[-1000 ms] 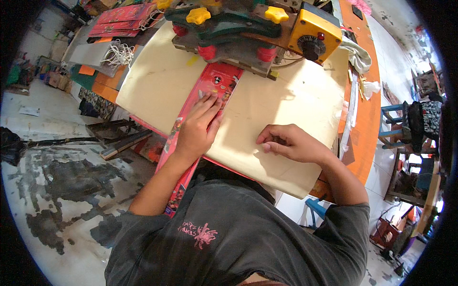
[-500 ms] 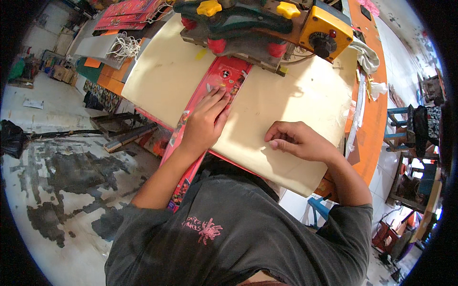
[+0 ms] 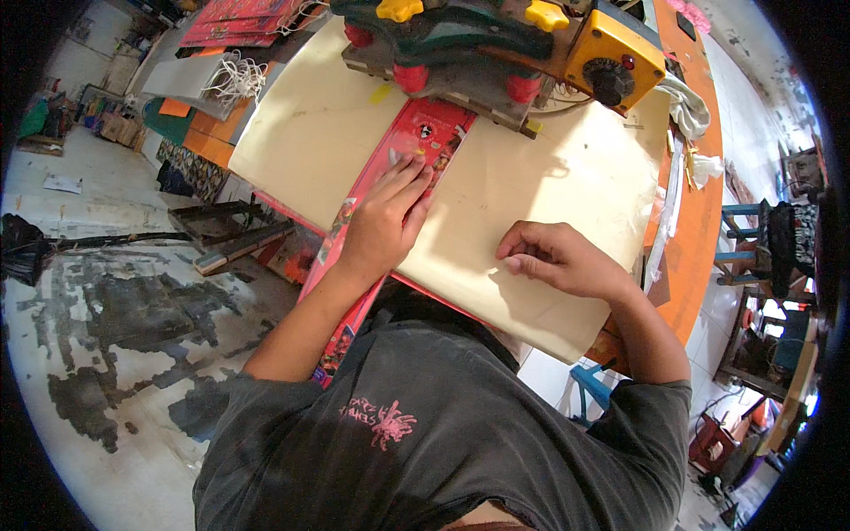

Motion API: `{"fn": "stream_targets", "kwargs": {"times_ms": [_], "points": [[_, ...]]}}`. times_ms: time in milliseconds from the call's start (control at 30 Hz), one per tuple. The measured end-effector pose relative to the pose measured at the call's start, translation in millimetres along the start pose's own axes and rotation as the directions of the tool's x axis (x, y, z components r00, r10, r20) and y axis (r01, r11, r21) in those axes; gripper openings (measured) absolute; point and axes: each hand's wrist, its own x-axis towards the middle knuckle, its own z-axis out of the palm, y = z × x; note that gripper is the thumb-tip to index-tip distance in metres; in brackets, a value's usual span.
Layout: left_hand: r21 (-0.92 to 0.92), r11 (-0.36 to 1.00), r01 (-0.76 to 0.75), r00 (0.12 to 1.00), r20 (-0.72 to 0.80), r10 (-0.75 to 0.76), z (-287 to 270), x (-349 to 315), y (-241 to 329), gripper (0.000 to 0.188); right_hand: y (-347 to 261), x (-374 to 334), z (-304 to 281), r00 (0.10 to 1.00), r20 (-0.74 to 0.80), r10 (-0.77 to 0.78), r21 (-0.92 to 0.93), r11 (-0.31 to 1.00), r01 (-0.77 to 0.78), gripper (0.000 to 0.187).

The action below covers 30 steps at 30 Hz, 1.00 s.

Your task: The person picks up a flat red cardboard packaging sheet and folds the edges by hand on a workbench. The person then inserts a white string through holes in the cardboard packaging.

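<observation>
A long red printed strip [image 3: 410, 133] of paper or card lies slantwise over a cream padded sheet [image 3: 513, 181]. Its far end goes under a dark green and black press-like machine [image 3: 469, 44], where it is hidden; its near end runs down beside my left forearm. My left hand [image 3: 387, 217] rests flat on the strip, fingers stretched towards the machine. Off to the right, my right hand [image 3: 562, 258] is held over the cream sheet with fingers loosely curled in, and nothing shows in it. It casts a shadow on the sheet.
A yellow control box [image 3: 615, 62] with a black dial is fixed to the machine's right. White cords [image 3: 237, 78] and red printed pieces [image 3: 235, 22] lie at the far left. Along the right runs an orange tabletop [image 3: 699, 221] with a pale cloth [image 3: 686, 106]; a blue stool [image 3: 589, 382] stands below.
The view has shifted slightly, so the machine sits a little farther right and higher. Both hands keep practically the same pose, the left still flat on the strip.
</observation>
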Motion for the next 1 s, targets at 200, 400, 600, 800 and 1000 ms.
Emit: {"fn": "stream_targets", "kwargs": {"times_ms": [200,400,600,800,1000], "points": [[0.005,1.0,0.017,1.0,0.014,-0.018,-1.2,-1.0,0.2,0.036,-1.5,0.2,0.3,0.999,0.004,0.036,0.018,0.999,-0.036,0.021],[0.003,1.0,0.016,1.0,0.004,-0.016,-2.2,0.5,1.0,0.036,3.1,0.8,1.1,1.0,0.009,0.028,0.05,0.998,-0.028,0.021],[0.001,1.0,0.015,1.0,0.016,-0.015,-1.9,-1.7,0.7,0.038,4.3,-2.3,-0.7,0.998,0.021,0.057,0.082,0.995,-0.058,0.025],[-0.013,0.999,0.035,0.999,0.03,-0.035,-1.8,-4.1,-2.2,0.039,3.6,-0.9,-1.5,0.999,0.02,0.029,0.068,0.997,-0.03,0.025],[-0.018,1.0,0.019,1.0,0.02,-0.018,-2.1,-2.8,-1.1,0.039,2.1,-1.1,-2.2,0.999,0.025,0.045,0.05,0.998,-0.046,0.026]]}}
